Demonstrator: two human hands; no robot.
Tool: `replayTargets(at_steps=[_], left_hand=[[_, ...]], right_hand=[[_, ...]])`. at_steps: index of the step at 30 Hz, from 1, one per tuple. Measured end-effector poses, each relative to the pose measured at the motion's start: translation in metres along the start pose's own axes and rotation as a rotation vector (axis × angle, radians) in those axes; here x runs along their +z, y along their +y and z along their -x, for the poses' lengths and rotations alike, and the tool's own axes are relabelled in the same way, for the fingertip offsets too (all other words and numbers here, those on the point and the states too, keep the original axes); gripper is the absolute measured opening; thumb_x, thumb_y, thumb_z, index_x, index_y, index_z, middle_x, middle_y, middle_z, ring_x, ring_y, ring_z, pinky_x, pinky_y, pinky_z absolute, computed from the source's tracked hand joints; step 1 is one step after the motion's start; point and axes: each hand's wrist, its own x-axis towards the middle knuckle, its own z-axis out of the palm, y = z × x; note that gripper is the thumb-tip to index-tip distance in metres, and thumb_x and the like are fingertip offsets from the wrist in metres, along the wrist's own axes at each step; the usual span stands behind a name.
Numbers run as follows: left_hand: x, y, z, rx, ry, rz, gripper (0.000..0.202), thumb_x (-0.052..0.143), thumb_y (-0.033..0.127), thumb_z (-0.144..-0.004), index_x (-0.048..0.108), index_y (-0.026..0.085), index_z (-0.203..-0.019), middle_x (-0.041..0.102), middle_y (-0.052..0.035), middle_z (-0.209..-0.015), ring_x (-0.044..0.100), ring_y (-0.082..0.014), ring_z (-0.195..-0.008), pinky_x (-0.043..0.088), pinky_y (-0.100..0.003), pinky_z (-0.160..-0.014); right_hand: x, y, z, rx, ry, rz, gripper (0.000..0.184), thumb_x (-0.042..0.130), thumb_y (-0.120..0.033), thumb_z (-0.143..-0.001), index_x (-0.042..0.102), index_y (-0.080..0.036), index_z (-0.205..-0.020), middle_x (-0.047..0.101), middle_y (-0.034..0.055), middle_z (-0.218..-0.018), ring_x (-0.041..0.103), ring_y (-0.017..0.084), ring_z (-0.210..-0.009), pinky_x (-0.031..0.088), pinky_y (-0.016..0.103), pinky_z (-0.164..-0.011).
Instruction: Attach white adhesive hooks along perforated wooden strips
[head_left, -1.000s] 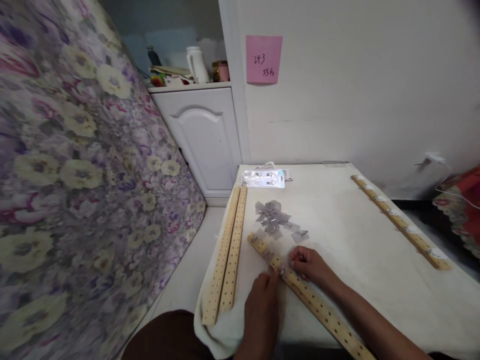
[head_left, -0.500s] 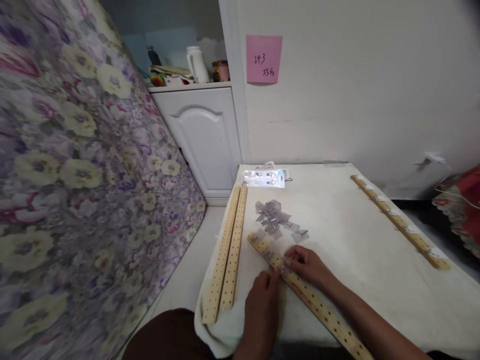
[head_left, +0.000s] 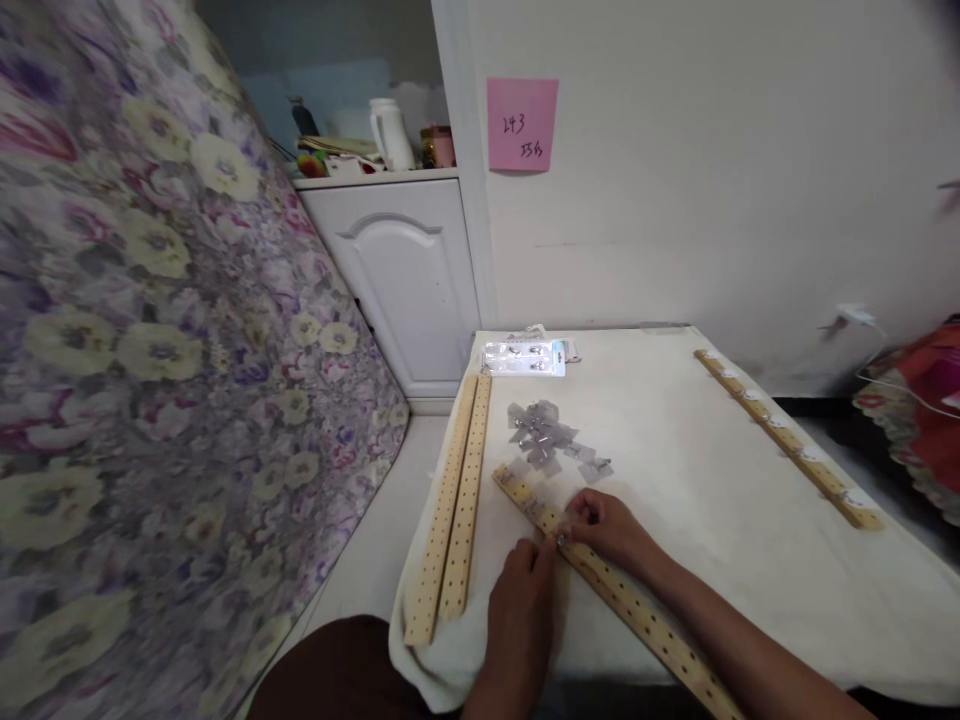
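Observation:
A long wooden strip with rows of holes [head_left: 637,612] lies slanted across the near part of a table covered in white cloth [head_left: 697,450]. My left hand [head_left: 521,610] rests flat beside the strip, its fingertips touching the strip's edge. My right hand [head_left: 611,528] is closed in a pinch on a small clear adhesive hook, pressed against the strip's upper part. A pile of several more clear hooks [head_left: 547,437] lies just beyond the strip's far end.
Two more holed wooden strips [head_left: 454,510] lie side by side along the table's left edge. Another strip [head_left: 784,438] with hooks on it lies at the right. A blister pack [head_left: 525,357] sits at the back. A flowered mattress [head_left: 150,350] leans at the left, a white cabinet [head_left: 397,270] behind.
My right hand has shifted slightly left along the strip, closer to my left fingertips. The view has drifted a little.

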Motion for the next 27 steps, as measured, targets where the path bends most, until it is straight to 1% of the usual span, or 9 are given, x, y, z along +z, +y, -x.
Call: replayTargets(at_steps=[3, 8, 11, 15, 17, 19, 22, 25, 27], left_hand=[[-0.001, 0.002, 0.001, 0.02, 0.01, -0.043, 0.034, 0.027, 0.036, -0.094, 0.058, 0.028, -0.107, 0.055, -0.0006, -0.085, 0.054, -0.0174, -0.078, 0.035, -0.025, -0.065], [0.001, 0.0, 0.003, 0.148, 0.08, -0.221, 0.036, 0.034, 0.02, -0.09, 0.053, 0.029, -0.119, 0.056, -0.0031, -0.094, 0.055, -0.0179, -0.085, 0.038, -0.024, -0.068], [0.003, -0.006, 0.003, 0.185, 0.093, -0.206, 0.041, 0.034, 0.015, -0.088, 0.05, 0.028, -0.123, 0.057, -0.0041, -0.098, 0.056, -0.0172, -0.088, 0.041, -0.024, -0.073], [0.008, -0.015, 0.0, 0.216, 0.125, -0.142, 0.041, 0.034, 0.015, -0.088, 0.05, 0.025, -0.124, 0.058, -0.0061, -0.102, 0.058, -0.0187, -0.093, 0.045, -0.027, -0.078], [0.01, -0.018, -0.002, 0.229, 0.158, -0.106, 0.041, 0.034, 0.016, -0.088, 0.05, 0.025, -0.124, 0.059, -0.0062, -0.101, 0.059, -0.0189, -0.093, 0.047, -0.028, -0.079], [0.012, -0.02, -0.003, 0.24, 0.187, -0.061, 0.04, 0.034, 0.016, -0.088, 0.05, 0.025, -0.124, 0.06, -0.0059, -0.101, 0.059, -0.0187, -0.093, 0.047, -0.029, -0.08], [0.014, -0.022, -0.005, 0.248, 0.218, 0.017, 0.037, 0.034, 0.019, -0.09, 0.051, 0.024, -0.123, 0.06, -0.0057, -0.101, 0.059, -0.0184, -0.095, 0.048, -0.031, -0.081], [0.014, -0.024, -0.006, 0.266, 0.24, 0.078, 0.033, 0.035, 0.022, -0.091, 0.051, 0.023, -0.12, 0.061, -0.0052, -0.099, 0.059, -0.0181, -0.094, 0.049, -0.032, -0.082], [0.014, -0.025, -0.006, 0.277, 0.244, 0.1, 0.032, 0.036, 0.023, -0.091, 0.052, 0.024, -0.118, 0.061, -0.0045, -0.098, 0.06, -0.0178, -0.093, 0.05, -0.032, -0.081]], right_hand=[[0.002, 0.002, 0.0, -0.005, 0.015, -0.023, 0.015, 0.069, -0.023, -0.063, 0.057, -0.017, -0.069, 0.051, -0.0044, -0.059, 0.045, 0.01, -0.055, 0.034, 0.021, -0.05], [0.003, 0.004, 0.002, 0.004, 0.0, -0.1, 0.019, 0.069, -0.027, -0.064, 0.053, -0.018, -0.068, 0.05, -0.0051, -0.058, 0.045, 0.008, -0.049, 0.034, 0.019, -0.044], [0.002, 0.006, 0.005, 0.029, -0.044, -0.18, 0.02, 0.067, -0.031, -0.067, 0.052, -0.019, -0.074, 0.05, -0.006, -0.06, 0.044, 0.007, -0.042, 0.033, 0.019, -0.038], [-0.007, 0.015, 0.007, 0.012, -0.065, -0.247, 0.02, 0.059, -0.034, -0.073, 0.052, -0.019, -0.083, 0.052, -0.0068, -0.06, 0.045, 0.007, -0.037, 0.034, 0.02, -0.037], [-0.018, 0.022, 0.004, -0.027, 0.013, -0.219, 0.018, 0.057, -0.034, -0.075, 0.052, -0.019, -0.082, 0.049, -0.0078, -0.055, 0.045, 0.008, -0.038, 0.034, 0.02, -0.039], [-0.032, 0.028, -0.002, -0.07, 0.157, -0.143, 0.014, 0.056, -0.033, -0.075, 0.054, -0.019, -0.079, 0.046, -0.0082, -0.052, 0.046, 0.009, -0.041, 0.034, 0.021, -0.042], [-0.053, 0.034, -0.017, -0.102, 0.341, -0.021, 0.014, 0.052, -0.03, -0.075, 0.057, -0.019, -0.082, 0.049, -0.0065, -0.054, 0.05, 0.011, -0.047, 0.038, 0.023, -0.049], [-0.064, 0.034, -0.032, -0.136, 0.388, 0.07, 0.023, 0.049, -0.028, -0.074, 0.06, -0.019, -0.093, 0.055, -0.0035, -0.062, 0.053, 0.014, -0.053, 0.041, 0.025, -0.054], [-0.065, 0.033, -0.04, -0.182, 0.388, 0.145, 0.025, 0.049, -0.026, -0.073, 0.063, -0.019, -0.093, 0.058, -0.0013, -0.068, 0.055, 0.015, -0.059, 0.042, 0.026, -0.059]])
